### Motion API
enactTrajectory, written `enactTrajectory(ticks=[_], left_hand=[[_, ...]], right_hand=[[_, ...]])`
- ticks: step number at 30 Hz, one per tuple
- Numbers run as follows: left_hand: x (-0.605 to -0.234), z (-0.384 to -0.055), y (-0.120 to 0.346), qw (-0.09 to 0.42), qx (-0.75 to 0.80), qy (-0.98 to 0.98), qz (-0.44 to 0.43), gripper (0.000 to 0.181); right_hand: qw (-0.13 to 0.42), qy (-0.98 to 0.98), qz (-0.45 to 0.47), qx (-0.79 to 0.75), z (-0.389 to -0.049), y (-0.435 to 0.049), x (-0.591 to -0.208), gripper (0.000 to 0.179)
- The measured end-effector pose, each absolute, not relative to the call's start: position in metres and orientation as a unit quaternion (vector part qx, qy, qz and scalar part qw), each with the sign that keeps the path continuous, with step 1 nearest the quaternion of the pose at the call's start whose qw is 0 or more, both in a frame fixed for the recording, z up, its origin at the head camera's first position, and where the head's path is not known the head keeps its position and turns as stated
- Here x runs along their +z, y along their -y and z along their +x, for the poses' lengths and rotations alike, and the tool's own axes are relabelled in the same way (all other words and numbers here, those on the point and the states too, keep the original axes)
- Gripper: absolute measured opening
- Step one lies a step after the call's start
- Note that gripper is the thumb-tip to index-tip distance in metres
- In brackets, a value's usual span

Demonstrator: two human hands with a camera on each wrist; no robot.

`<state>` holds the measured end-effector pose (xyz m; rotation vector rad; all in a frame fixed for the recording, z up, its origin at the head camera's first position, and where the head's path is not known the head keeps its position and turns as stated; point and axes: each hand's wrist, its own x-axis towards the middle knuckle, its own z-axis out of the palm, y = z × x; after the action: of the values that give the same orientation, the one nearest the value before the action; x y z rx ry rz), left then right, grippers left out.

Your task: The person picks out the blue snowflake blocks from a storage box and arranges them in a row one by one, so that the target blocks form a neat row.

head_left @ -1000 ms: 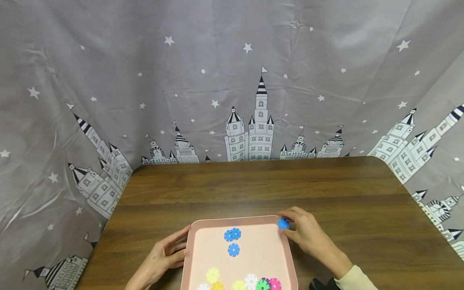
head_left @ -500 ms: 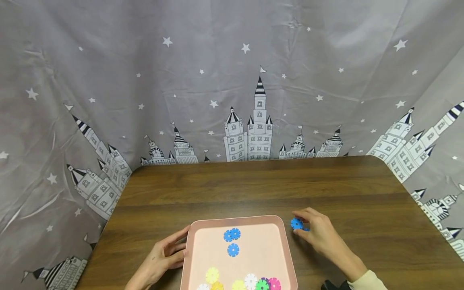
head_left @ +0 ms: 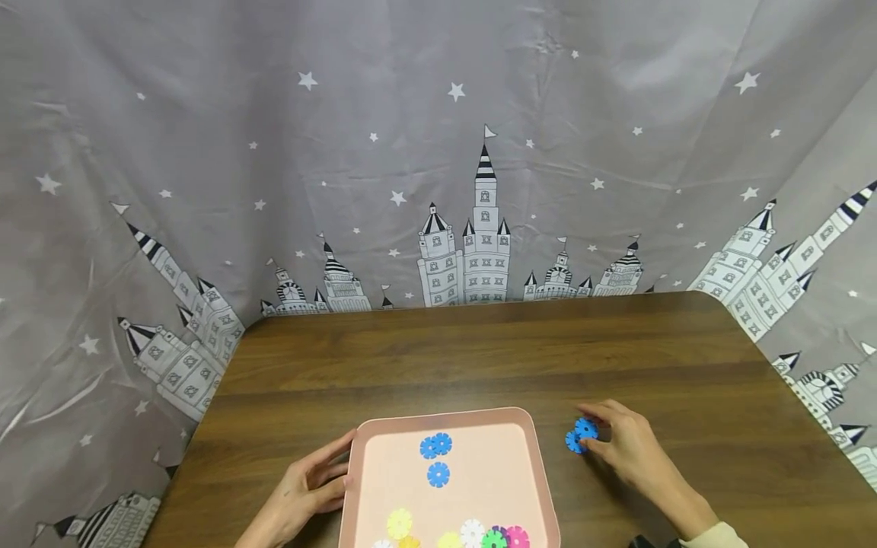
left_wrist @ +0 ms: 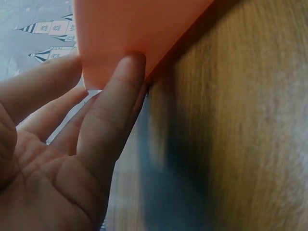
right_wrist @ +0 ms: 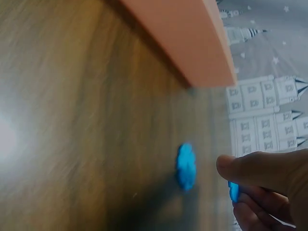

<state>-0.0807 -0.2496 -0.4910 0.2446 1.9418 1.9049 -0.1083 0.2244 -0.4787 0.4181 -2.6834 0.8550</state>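
Observation:
My left hand (head_left: 294, 487) rests against the left wall of a pink tray (head_left: 489, 464); in the left wrist view, its straight fingers touch the tray's outer side. To the right of the tray, my right hand (head_left: 633, 449) pinches a blue notched plastic disc (head_left: 586, 427) between thumb and fingers, just above the table. Another blue notched disc (right_wrist: 186, 166) lies flat on the wood, close beneath the held one. Inside the tray are a single blue disc (head_left: 438, 474) and an overlapping pair of blue discs (head_left: 441, 443).
Several more discs lie along the tray's near part: a yellow disc (head_left: 400, 524), a white disc (head_left: 472, 532), a green disc (head_left: 494, 539) and a pink disc (head_left: 518, 537) among them. The brown wooden table (head_left: 479, 358) reaches back to a grey castle-print curtain (head_left: 342, 152).
My right hand has moved right, from the tray's far right corner to over the table, carrying the blue disc. A second blue disc on the table now shows. My left hand stays at the tray.

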Motion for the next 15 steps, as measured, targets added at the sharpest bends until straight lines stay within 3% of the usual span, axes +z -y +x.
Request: enactTrajectory(ticks=[8,15], left_hand=[[-0.49,-0.08,0.248,0.201,0.669,-0.711,0.08,0.069],[-0.49,-0.079,0.247,0.204,0.661,-0.719,0.068,0.071]], right_hand=[[0.182,0.936,0.146,0.265,-0.106,-0.239,-0.486,0.05],[0.17,0.941,0.131,0.262,-0.103,-0.247,-0.489,0.049]])
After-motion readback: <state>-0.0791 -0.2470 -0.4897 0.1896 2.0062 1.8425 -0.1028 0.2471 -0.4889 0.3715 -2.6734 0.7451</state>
